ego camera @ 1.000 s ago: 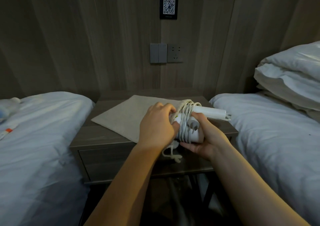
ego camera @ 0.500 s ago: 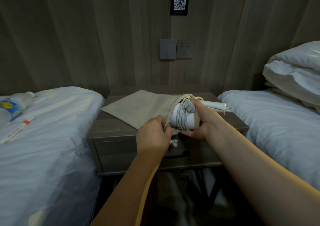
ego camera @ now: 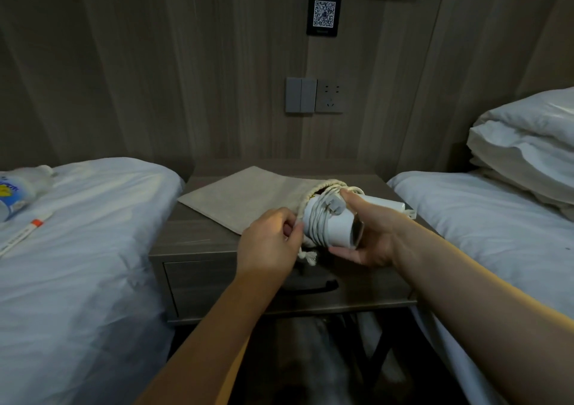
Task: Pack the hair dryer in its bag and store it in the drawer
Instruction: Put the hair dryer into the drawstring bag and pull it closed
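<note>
A white hair dryer [ego camera: 334,226] with its cord wound around the body lies at the front right of the nightstand [ego camera: 198,243]. My right hand [ego camera: 369,236] grips it from the right side. Its front end sits in the mouth of a beige drawstring bag [ego camera: 245,198] that lies flat on the nightstand top. My left hand [ego camera: 271,243] pinches the bag's rim and drawstring at the near side of the opening. The drawer [ego camera: 223,283] under the top is closed, with a dark handle [ego camera: 310,286] partly hidden behind my left wrist.
A bed [ego camera: 77,264] stands on the left with a plastic bottle [ego camera: 15,191] and a thin white stick with an orange band [ego camera: 23,233] on it. Another bed [ego camera: 497,233] with stacked pillows [ego camera: 528,143] is on the right. A wall socket [ego camera: 329,95] sits above.
My left hand left the dryer body and took hold of the bag's rim. The dryer's front end has gone into the bag's mouth. The view moved closer.
</note>
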Tool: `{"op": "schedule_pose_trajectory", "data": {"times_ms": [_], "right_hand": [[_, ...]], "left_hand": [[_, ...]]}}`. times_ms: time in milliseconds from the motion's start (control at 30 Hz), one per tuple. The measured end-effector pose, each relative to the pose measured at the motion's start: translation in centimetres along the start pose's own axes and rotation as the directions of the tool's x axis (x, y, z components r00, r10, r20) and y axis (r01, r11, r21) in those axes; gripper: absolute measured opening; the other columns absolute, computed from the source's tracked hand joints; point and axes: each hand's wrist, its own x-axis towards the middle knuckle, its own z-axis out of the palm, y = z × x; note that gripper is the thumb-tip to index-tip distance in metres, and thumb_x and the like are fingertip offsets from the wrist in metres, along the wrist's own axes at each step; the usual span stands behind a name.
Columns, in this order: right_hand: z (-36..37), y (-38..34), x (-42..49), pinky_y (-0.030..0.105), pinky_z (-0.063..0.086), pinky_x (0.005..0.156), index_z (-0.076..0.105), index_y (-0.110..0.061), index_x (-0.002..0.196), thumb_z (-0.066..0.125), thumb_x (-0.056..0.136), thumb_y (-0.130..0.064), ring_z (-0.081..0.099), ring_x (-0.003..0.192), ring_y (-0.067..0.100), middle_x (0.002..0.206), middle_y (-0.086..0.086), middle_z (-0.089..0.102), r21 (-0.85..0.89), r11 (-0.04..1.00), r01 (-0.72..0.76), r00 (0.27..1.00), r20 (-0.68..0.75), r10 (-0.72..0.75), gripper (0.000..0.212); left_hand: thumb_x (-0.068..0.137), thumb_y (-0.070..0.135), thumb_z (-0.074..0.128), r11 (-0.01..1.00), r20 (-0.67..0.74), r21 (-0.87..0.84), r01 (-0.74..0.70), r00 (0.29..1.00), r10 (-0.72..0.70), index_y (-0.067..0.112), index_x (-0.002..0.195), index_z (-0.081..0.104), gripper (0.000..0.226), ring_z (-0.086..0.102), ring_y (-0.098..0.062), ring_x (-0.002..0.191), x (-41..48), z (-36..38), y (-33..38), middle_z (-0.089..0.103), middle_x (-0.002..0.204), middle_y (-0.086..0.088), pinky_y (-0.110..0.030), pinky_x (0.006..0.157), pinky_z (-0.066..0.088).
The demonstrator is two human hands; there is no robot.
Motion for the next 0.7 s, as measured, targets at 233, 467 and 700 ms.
{"op": "schedule_pose_trajectory", "data": {"times_ms": [233,467,700], "right_hand": [[1.6,-0.1,-0.1,0.047,0.056,0.061,0.046,-0.017,0.127,0.077,0.069,-0.042,0.057,0.109,0.037,0.126,0.016,0.053,0.09,0.995,0.038,0.999,-0.032,-0.035,0.07],[4.4,0.4,1.3,0.049,0.058,0.056,0.053,-0.014,0.122,0.08,0.065,-0.045,0.065,0.089,0.037,0.113,0.014,0.064,0.168,0.982,0.086,0.996,-0.029,-0.082,0.07],[4.5,0.5,0.7,0.045,0.047,0.093,0.05,-0.011,0.126,0.072,0.074,-0.043,0.059,0.111,0.034,0.122,0.014,0.061,-0.013,0.982,0.186,0.98,-0.069,-0.187,0.065]], "left_hand": [[0.085,0.021,0.062,0.993,-0.028,-0.052,-0.102,0.995,0.101,0.015,0.075,0.06,0.012,0.05,-0.009,0.065,0.0,-0.3,0.3,0.052,0.072,0.008,-0.022,0.061,0.039],[0.086,0.017,0.063,0.952,-0.093,-0.295,0.082,0.989,-0.114,0.016,0.071,0.058,0.015,0.052,-0.007,0.064,0.0,0.0,0.5,0.056,0.067,0.005,-0.008,0.058,0.039],[0.087,0.021,0.061,0.817,-0.049,-0.487,0.308,0.925,-0.377,0.009,0.077,0.065,0.016,0.056,-0.005,0.063,0.9,-0.8,0.2,0.062,0.07,-0.001,-0.007,0.052,0.041]]}}
